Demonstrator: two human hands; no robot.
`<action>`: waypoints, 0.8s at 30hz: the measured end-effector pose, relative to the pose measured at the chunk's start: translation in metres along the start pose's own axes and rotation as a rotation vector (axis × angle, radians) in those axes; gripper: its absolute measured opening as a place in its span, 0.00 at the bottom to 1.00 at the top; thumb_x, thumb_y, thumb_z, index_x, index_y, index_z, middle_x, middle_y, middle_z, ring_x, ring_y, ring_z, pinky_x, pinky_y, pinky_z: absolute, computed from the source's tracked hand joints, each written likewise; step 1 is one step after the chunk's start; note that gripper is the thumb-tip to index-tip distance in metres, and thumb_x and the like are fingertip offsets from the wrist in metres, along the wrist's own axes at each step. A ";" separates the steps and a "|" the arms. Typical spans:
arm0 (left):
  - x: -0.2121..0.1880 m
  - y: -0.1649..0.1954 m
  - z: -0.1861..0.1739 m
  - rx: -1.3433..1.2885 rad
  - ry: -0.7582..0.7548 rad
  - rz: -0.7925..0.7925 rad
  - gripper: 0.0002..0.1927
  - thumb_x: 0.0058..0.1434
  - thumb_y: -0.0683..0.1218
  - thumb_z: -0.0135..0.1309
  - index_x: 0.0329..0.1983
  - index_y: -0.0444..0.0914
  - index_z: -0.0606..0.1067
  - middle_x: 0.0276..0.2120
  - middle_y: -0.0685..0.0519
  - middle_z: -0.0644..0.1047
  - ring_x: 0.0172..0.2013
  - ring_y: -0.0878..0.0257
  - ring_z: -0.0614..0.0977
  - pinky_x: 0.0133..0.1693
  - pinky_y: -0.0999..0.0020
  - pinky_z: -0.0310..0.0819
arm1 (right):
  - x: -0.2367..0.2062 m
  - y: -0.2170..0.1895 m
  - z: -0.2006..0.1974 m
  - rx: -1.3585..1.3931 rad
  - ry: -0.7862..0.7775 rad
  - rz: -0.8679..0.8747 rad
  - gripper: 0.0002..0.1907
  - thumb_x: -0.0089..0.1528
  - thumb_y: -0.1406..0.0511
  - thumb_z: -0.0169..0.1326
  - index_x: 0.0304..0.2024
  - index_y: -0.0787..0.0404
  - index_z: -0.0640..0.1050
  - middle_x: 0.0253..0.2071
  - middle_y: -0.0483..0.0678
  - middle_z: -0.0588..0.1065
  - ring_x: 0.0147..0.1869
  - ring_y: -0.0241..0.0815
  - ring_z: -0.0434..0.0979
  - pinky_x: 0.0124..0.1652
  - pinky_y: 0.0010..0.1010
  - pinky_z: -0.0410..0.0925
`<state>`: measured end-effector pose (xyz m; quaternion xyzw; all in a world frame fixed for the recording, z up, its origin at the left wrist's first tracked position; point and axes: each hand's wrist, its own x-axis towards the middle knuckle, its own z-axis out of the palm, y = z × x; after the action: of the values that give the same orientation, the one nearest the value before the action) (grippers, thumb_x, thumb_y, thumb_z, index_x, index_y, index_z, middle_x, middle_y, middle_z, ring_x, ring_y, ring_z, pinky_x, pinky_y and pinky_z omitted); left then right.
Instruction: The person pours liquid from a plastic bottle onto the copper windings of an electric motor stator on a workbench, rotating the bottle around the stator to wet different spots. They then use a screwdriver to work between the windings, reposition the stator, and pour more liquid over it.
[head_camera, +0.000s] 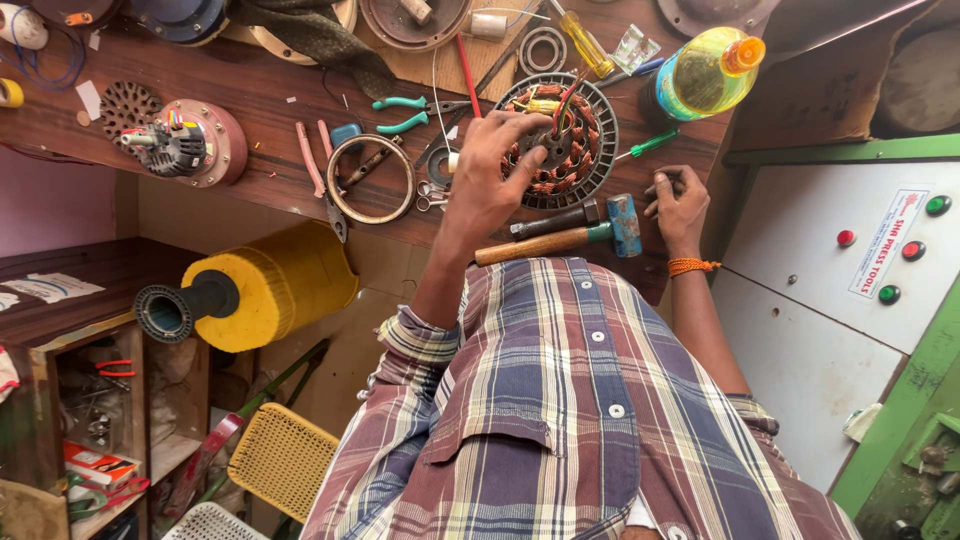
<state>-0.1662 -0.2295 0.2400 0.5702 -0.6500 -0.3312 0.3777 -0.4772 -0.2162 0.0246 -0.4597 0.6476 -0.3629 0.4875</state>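
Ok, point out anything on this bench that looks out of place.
The yellow bottle lies tipped on its side at the bench's corner, orange cap on, no spill visible. Loose coloured wires stick out of the stator under the left hand.

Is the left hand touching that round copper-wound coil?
Touching. The head view shows the left hand with fingers spread on the coil, fingertips on its centre.
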 end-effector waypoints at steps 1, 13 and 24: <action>0.002 -0.004 -0.001 0.024 0.048 0.008 0.14 0.65 0.42 0.59 0.55 0.39 0.78 0.48 0.49 0.78 0.52 0.54 0.75 0.55 0.60 0.69 | 0.000 -0.001 0.001 -0.003 0.002 0.003 0.08 0.71 0.67 0.53 0.45 0.69 0.75 0.32 0.50 0.78 0.24 0.34 0.76 0.22 0.23 0.65; 0.019 -0.045 -0.021 -0.114 0.224 -0.136 0.10 0.67 0.42 0.58 0.51 0.39 0.79 0.44 0.52 0.80 0.47 0.61 0.82 0.47 0.68 0.78 | -0.002 -0.009 0.003 -0.014 0.001 0.005 0.08 0.71 0.67 0.53 0.45 0.69 0.75 0.32 0.51 0.78 0.24 0.34 0.75 0.23 0.23 0.65; 0.021 0.002 0.015 0.064 -0.027 0.213 0.13 0.65 0.44 0.64 0.51 0.39 0.77 0.46 0.50 0.81 0.48 0.51 0.82 0.51 0.57 0.76 | -0.010 -0.019 0.001 0.119 0.013 0.024 0.08 0.71 0.67 0.52 0.46 0.68 0.76 0.33 0.50 0.78 0.29 0.35 0.77 0.28 0.24 0.70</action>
<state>-0.1812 -0.2504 0.2365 0.5051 -0.7221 -0.2761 0.3837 -0.4702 -0.2130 0.0448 -0.4198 0.6335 -0.3980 0.5138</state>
